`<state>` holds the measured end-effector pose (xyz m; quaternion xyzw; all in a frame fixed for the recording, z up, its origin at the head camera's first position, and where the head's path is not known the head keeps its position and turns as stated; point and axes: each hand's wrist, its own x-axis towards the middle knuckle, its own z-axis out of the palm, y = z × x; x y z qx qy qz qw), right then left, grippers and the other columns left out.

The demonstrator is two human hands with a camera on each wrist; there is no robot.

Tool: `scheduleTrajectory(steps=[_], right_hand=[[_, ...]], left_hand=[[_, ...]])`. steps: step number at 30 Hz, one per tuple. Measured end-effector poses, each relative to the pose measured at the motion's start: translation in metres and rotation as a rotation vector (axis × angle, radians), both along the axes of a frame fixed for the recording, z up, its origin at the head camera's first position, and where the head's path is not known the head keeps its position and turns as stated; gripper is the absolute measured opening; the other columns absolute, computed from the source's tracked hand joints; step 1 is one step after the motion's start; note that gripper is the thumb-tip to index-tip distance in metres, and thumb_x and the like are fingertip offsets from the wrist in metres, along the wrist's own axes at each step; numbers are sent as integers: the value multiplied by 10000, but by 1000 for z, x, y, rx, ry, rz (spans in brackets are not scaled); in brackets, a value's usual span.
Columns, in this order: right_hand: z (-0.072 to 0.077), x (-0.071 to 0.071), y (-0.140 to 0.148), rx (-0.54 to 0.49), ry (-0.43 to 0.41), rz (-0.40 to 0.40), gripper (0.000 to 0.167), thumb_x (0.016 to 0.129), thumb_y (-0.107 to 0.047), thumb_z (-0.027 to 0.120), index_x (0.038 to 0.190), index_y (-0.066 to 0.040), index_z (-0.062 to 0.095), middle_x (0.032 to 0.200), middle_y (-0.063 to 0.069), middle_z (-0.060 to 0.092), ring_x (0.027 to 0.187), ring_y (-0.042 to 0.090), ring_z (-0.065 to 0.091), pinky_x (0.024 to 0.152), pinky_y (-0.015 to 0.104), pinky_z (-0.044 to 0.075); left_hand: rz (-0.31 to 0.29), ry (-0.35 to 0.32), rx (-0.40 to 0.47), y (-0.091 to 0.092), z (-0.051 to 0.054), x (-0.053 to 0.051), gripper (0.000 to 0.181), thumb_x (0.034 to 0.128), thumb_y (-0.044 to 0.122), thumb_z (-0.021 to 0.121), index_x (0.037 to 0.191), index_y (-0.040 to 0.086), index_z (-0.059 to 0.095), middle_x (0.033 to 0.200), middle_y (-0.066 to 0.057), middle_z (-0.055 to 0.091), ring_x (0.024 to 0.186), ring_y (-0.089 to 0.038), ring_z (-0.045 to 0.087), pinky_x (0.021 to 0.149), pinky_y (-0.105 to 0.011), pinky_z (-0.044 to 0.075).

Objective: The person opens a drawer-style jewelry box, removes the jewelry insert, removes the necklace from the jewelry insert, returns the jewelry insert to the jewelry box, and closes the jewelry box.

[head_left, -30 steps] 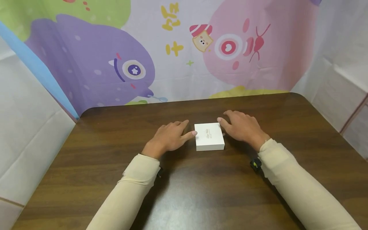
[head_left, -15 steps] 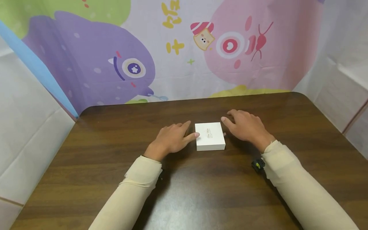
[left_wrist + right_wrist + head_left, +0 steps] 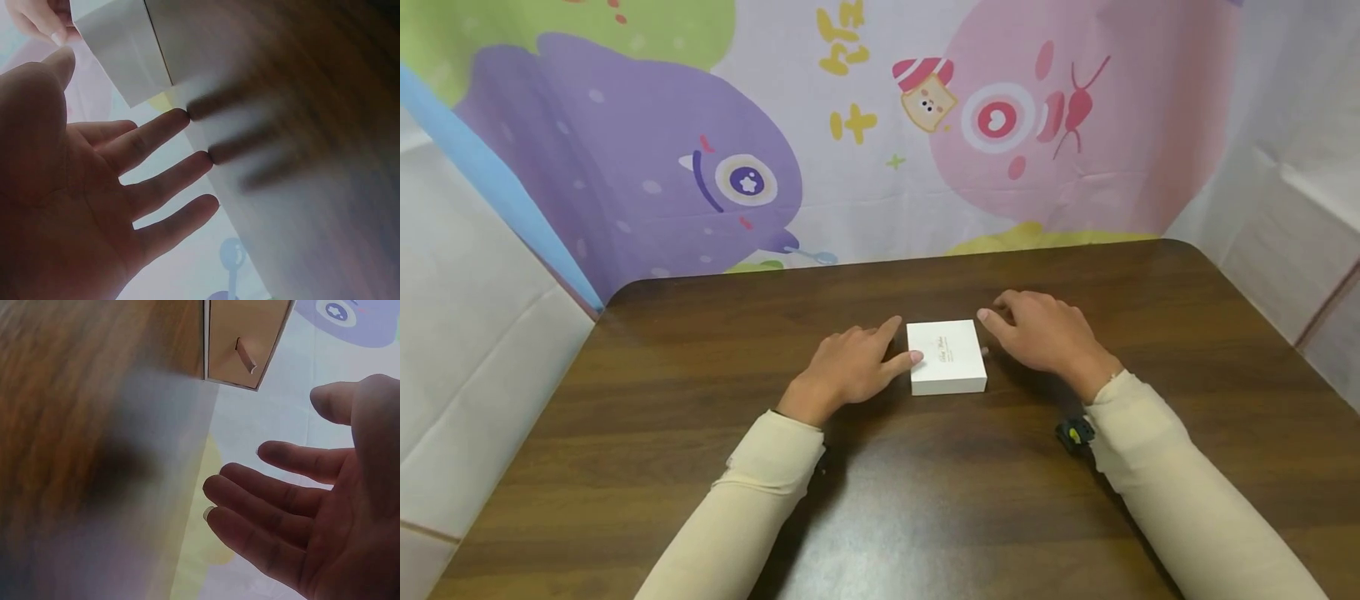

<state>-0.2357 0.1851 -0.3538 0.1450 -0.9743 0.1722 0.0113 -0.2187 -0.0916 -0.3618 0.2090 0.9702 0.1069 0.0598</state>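
Observation:
A flat white box [image 3: 946,354] with small gold lettering on its lid lies on the brown wooden table [image 3: 880,500]. From its right side sticks a short ribbon tab [image 3: 247,357], set in a tan inner face. My left hand [image 3: 847,364] is at the box's left side, thumb over the near part of its top edge; whether the thumb touches cannot be told. In the left wrist view, fingertips [image 3: 209,157] of that hand meet the tabletop. To the right of the box my right hand [image 3: 1045,333] hovers apart from it, fingers loosely bent and holding nothing.
Behind the table hangs a cloth [image 3: 865,200] printed with cartoon animals. Pale panels [image 3: 1292,233] stand along both sides. A dark device with a green spot [image 3: 1075,433] sits under the right wrist.
My left hand has shifted slightly right, its thumb now further over the box's edge. The right hand has drawn a little rightward, away from the box. The box stays in place.

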Motion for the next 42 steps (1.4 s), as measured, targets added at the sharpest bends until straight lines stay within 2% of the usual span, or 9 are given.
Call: scheduleTrajectory(steps=[6, 14, 25, 31, 36, 42], right_hand=[[-1, 1, 0, 7, -10, -4, 608, 1029, -548, 430, 1303, -39, 622, 1208, 150, 673, 1060, 352, 642, 817, 577, 486], [-3, -1, -2, 19, -8, 8, 559, 1030, -510, 464, 1269, -39, 648, 1180, 143, 687, 1014, 333, 657, 790, 557, 497], [-6, 2, -4, 11, 4, 20, 468, 1025, -443, 516, 1236, -54, 668, 1127, 101, 706, 970, 296, 668, 774, 532, 505], [-7, 3, -2, 21, 26, 16, 436, 1020, -424, 529, 1218, -64, 677, 1125, 102, 707, 971, 305, 668, 769, 539, 507], [-7, 4, -3, 27, 24, 23, 414, 1018, -395, 536, 1226, -66, 675, 1131, 100, 707, 967, 296, 670, 766, 546, 510], [-8, 2, -3, 36, 33, 40, 376, 1017, -360, 552, 1222, -72, 679, 1099, 75, 712, 941, 272, 672, 752, 535, 518]], left_hand=[[-27, 25, 8, 3, -1, 1, 704, 999, 656, 397, 1499, 160, 398, 1279, -46, 661, 1028, -264, 662, 819, -492, 506], [-47, 39, 1, 5, 0, 1, 674, 1002, 638, 415, 1487, 170, 406, 1271, -44, 666, 975, -244, 665, 764, -473, 511], [-79, 88, -24, 10, -1, 3, 627, 1015, 607, 427, 1544, 271, 411, 1259, -60, 673, 1050, -262, 660, 785, -465, 517], [-45, 99, -26, 17, -2, 4, 602, 1008, 599, 458, 1532, 302, 436, 1283, -43, 665, 1088, -257, 651, 762, -461, 514], [-25, 101, -7, 20, -2, 5, 586, 1009, 569, 489, 1518, 278, 464, 1245, -35, 685, 1062, -251, 662, 715, -449, 509], [1, 89, -12, 21, 1, 5, 591, 1006, 570, 494, 1523, 286, 455, 1285, -22, 671, 1005, -258, 671, 651, -430, 488]])
